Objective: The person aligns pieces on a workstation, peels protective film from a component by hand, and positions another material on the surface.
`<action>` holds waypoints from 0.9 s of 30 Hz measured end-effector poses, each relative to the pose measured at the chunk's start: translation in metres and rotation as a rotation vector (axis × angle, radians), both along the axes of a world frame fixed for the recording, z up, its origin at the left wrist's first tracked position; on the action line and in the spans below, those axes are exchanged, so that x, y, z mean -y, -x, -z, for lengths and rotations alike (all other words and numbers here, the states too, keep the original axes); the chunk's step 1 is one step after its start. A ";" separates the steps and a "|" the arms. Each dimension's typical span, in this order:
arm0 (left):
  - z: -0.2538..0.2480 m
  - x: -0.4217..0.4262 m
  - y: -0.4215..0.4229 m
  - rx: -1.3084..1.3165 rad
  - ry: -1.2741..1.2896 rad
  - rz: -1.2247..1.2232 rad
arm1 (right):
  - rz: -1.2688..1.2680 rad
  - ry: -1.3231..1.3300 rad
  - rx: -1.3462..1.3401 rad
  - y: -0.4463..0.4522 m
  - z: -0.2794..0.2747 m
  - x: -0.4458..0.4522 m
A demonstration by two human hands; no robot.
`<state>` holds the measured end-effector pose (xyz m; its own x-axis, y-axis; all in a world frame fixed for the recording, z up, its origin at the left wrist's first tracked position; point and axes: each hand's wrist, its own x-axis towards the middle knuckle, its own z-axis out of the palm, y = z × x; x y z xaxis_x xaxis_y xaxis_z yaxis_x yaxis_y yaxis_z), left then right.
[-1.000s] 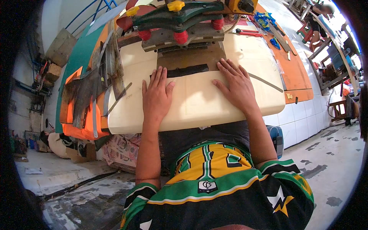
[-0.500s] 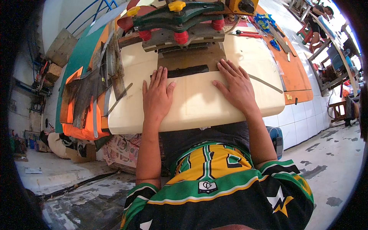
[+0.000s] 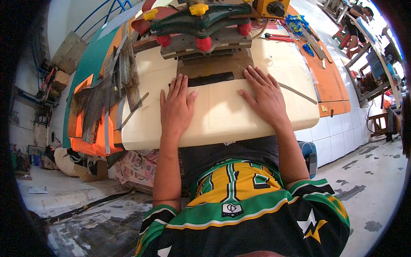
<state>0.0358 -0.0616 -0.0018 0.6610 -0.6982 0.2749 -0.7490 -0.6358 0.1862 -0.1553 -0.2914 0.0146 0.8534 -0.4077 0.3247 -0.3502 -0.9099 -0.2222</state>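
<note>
My left hand point(image 3: 177, 107) lies flat on a cream-coloured sheet point(image 3: 218, 113), its fingertips close to a dark strip point(image 3: 209, 79). To the right, my right hand point(image 3: 267, 99) also rests flat there, thumb apart from the fingers, fingertips at the edge of a brown plate point(image 3: 205, 67). Both hands are open and hold nothing. The dark strip lies across the plate, along the far edge of the sheet. Just beyond stands a press head point(image 3: 205, 25) with red knobs below and yellow knobs on top.
Long metal and wooden strips point(image 3: 124, 64) are piled at the left over orange material point(image 3: 100, 139). A thin flat strip point(image 3: 297, 92) lies right of my right hand. Red-handled pliers point(image 3: 278, 37) and blue wrappers point(image 3: 296, 23) lie farther back. Another person point(image 3: 357, 28) sits at the far right.
Both hands stay in the same place on the sheet. Only a very slight shift of the whole view shows.
</note>
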 end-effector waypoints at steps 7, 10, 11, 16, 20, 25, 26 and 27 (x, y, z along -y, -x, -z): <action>-0.004 -0.003 0.003 -0.022 0.117 0.070 | -0.024 -0.042 0.095 0.001 0.002 0.001; -0.004 -0.006 0.004 0.049 0.159 0.178 | -0.081 -0.135 0.159 0.005 -0.005 0.002; -0.005 -0.006 0.006 0.062 0.193 0.200 | -0.081 -0.134 0.158 0.005 -0.004 0.003; -0.006 -0.006 0.007 0.085 0.245 0.228 | -0.148 -0.115 0.206 0.005 -0.006 0.002; -0.004 -0.006 0.007 0.083 0.271 0.231 | -0.146 -0.112 0.171 0.004 -0.002 0.004; -0.004 -0.007 0.007 0.086 0.268 0.225 | -0.139 -0.123 0.185 0.005 -0.003 0.002; -0.004 -0.007 0.007 0.091 0.270 0.227 | -0.138 -0.123 0.186 0.005 -0.003 0.002; -0.004 -0.006 0.007 0.096 0.272 0.229 | -0.137 -0.136 0.185 0.005 -0.003 0.002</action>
